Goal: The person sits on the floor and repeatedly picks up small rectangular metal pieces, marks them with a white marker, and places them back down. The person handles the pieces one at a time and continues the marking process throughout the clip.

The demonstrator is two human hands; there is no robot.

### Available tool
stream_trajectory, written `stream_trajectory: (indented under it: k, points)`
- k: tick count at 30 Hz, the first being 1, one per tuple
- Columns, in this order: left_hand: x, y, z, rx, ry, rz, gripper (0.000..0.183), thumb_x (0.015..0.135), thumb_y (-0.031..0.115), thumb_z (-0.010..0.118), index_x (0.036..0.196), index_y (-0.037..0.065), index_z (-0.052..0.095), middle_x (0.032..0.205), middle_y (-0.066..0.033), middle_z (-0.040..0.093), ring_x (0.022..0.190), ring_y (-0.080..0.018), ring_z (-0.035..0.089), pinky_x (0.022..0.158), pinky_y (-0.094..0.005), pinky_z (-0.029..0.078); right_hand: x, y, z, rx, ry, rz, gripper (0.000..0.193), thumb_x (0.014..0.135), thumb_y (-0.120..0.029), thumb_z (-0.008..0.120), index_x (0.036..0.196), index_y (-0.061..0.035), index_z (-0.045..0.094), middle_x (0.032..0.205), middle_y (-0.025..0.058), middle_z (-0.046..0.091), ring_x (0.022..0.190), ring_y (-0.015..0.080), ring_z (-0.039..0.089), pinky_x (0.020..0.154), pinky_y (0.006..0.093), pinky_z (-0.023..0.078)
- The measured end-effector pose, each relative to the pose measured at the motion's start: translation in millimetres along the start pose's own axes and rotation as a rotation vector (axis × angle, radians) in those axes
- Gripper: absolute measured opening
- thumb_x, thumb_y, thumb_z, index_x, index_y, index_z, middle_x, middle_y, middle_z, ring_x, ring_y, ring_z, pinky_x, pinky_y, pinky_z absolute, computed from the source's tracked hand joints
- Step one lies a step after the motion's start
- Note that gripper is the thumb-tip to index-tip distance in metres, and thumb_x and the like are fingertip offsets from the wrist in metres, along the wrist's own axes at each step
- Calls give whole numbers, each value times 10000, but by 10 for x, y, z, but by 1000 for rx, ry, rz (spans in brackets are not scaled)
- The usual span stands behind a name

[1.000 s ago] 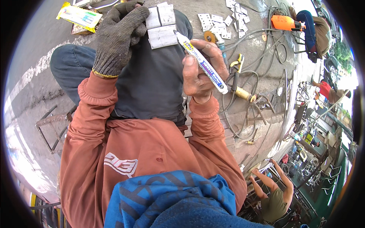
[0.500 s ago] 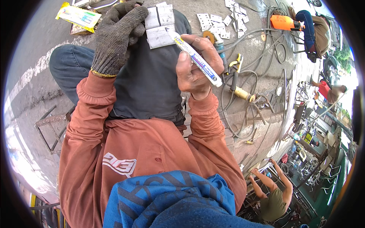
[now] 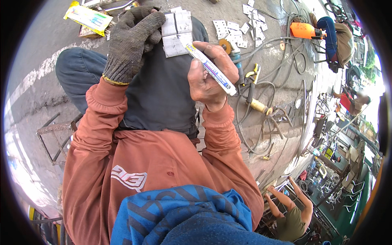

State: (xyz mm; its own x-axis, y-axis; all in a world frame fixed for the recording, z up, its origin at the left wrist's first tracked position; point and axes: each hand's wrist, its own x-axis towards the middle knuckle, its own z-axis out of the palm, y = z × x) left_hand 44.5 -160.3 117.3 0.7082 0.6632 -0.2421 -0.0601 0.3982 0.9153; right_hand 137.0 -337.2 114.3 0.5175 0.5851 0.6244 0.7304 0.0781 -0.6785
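OK so the right hand [image 3: 210,77] is bare and has a white marker [image 3: 211,68] pinched between thumb and fingers, closed right around the barrel, no slack that I can see. The marker leans along a line from about 4:30 at its back end up to 10:30 at the tip.

And the tip is right over the lower pale plate [image 3: 173,47], up near its top edge. Can't tell if it's actually touching or just above. From the right fingers that plate lies at roughly 10 o'clock, long side running about 9 to 3 with a little tilt. The upper plate [image 3: 184,22] sits at 12 o'clock from it, edge to edge, with a dark line down it from 12 to 6. Both are over the dark trouser leg [image 3: 159,85].

Left hand [image 3: 132,45] wears a grey knit glove, out at 9 o'clock, fingers curled in just beside the plates. Can't tell if it's gripping anything. The marker tip puts the right hand closer.

Further off, a grinder [image 3: 236,58] lies around 3 o'clock and a scatter of holed plates [image 3: 221,29] between 2 and 3.
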Motion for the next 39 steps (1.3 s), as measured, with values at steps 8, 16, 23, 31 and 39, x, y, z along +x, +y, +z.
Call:
stream_trajectory:
  k: [8,16,23,31,39]
  points:
    - [6,-21,1,-43,4,-2,225,943,199,753,1090,41,689,702,12,626,531,-32,487,476,-183,342,-9,-17,28,18,39,60,301,719,-24,665,1011,29,710,892,134,734,774,269,715,751,337,548]
    - [26,-57,-34,-33,-28,1,235,969,197,722,1159,73,664,708,35,597,510,-20,451,439,-173,310,17,-12,2,-5,7,1,283,817,-60,624,1039,103,689,904,167,708,779,213,685,723,299,547]
    - [5,-33,-24,-69,-30,5,192,947,200,746,1056,54,684,696,21,610,531,-26,465,479,-187,333,15,-12,3,-2,10,7,282,816,-68,629,1038,97,688,902,160,710,770,212,685,715,297,547]
    - [24,-73,-44,-40,-13,13,240,964,179,721,1164,61,663,755,46,587,566,-14,473,459,-173,317,-29,-39,-30,7,-12,89,252,782,-72,605,972,83,665,893,164,709,730,190,673,682,294,550]
    - [56,-118,-72,-42,27,1,245,970,177,716,1177,58,660,764,50,580,587,-14,475,476,-167,322,-42,28,-153,108,-22,-33,241,729,-75,623,944,34,634,825,127,711,648,248,688,723,354,594]
